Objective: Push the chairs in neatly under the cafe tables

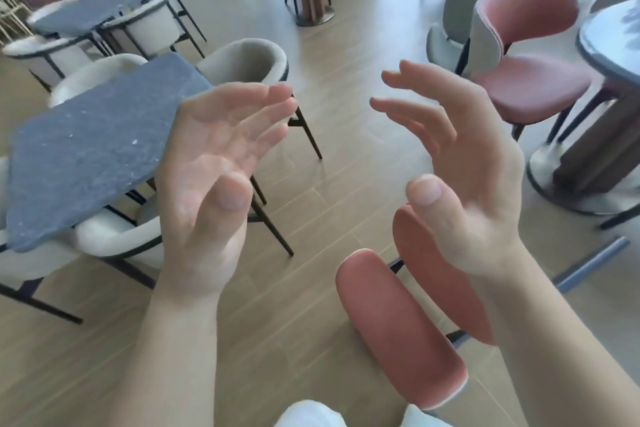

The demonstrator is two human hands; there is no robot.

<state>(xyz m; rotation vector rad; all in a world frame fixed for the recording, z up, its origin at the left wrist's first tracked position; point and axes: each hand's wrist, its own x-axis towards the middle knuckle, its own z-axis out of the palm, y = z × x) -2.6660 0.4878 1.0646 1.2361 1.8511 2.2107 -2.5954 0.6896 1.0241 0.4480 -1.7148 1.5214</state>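
Bare floor [346, 156] lies open between grey table [86, 149] and pink chair [526, 80].

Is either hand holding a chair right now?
No, the left hand and right hand are both raised with fingers spread, holding nothing.

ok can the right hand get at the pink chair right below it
Probably yes. The right hand is open and holds nothing, and the pink chair sits just beneath it, with nothing showing between them. A reach downward looks free.
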